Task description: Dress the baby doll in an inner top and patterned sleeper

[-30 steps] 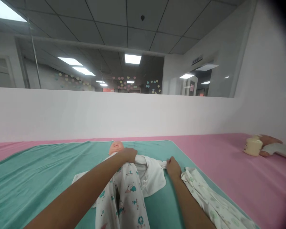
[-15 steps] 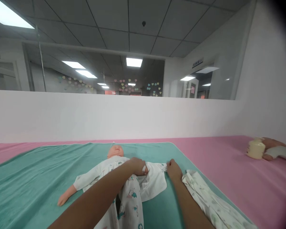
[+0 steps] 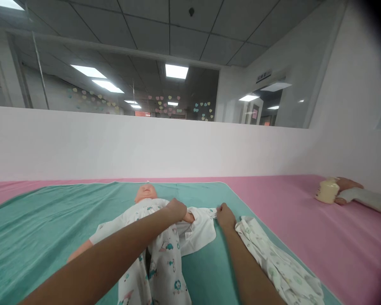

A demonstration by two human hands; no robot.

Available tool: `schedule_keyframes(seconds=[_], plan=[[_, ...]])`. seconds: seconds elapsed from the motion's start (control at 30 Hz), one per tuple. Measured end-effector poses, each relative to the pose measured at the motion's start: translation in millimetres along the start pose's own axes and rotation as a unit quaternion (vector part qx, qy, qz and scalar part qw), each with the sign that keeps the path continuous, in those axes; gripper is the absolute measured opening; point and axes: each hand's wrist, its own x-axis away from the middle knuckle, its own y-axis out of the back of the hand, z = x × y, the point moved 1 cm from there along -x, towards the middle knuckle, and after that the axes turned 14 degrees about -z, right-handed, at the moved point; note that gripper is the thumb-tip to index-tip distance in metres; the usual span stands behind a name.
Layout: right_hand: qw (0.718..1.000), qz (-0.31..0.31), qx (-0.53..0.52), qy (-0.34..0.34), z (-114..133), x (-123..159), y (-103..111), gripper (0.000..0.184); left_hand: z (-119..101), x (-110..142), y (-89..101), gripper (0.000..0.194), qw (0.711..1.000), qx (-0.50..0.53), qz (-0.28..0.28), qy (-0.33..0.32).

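Note:
A baby doll lies on its back, dressed in a white printed baby outfit. My left hand is closed around the doll's arm on the right side, and the doll's small hand pokes out past my fingers against the white cloth. My right hand pinches the cuff of the outfit's sleeve, holding it stretched out to the right. The other doll arm is in its sleeve, partly behind my left forearm.
Beneath the doll spreads a green sheet over a pink surface. A folded printed garment lies beside my right forearm. At the far right are a cream bottle and another doll limb in grey cloth. A white wall stands behind.
My left hand has shifted slightly back toward the doll's body, showing more of the doll's hand. My right hand still grips the cuff. The camera view has tilted and moved a little.

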Motion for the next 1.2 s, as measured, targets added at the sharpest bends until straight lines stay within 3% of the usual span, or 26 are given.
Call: schedule_keyframes(seconds=[0.1, 0.3, 0.47, 0.6, 0.7, 0.8, 0.93, 1.07, 1.2], plan=[[1.000, 0.003, -0.002, -0.003, 0, 0, 1, 0.017, 6, 12, 11.5, 0.025, 0.999, -0.037, 0.002, -0.026], [1.000, 0.015, -0.004, -0.002, 0, 0, 1, 0.020, 12, 36, 30.0, 0.026, 0.991, -0.073, -0.055, -0.093], [1.000, 0.021, -0.005, 0.000, 1, 1, 1, 0.021, -9, 36, 19.3, 0.022, 0.992, -0.079, -0.069, -0.069], [1.000, 0.022, -0.015, 0.008, 1, 3, 1, 0.022, -26, 33, 10.5, 0.031, 0.993, -0.065, -0.088, -0.042], [0.999, 0.021, -0.030, 0.025, 2, 4, 3, 0.025, -28, 40, 17.1, 0.041, 0.988, 0.001, -0.153, -0.004], [0.997, -0.010, -0.052, 0.052, 8, 9, 9, 0.034, -17, 69, 30.5, 0.040, 0.953, 0.139, -0.261, 0.067], [0.978, -0.071, -0.135, 0.140, 34, 35, 21, 0.035, 17, 138, 32.6, 0.031, 0.880, 0.268, -0.347, 0.182], [0.935, -0.026, -0.262, 0.239, 75, 83, 25, 0.035, 53, 195, 3.9, 0.034, 0.826, 0.319, -0.389, 0.256], [0.875, 0.091, -0.394, 0.268, 106, 133, 24, 0.043, 75, 209, -32.7, 0.048, 0.776, 0.418, -0.341, 0.327]])
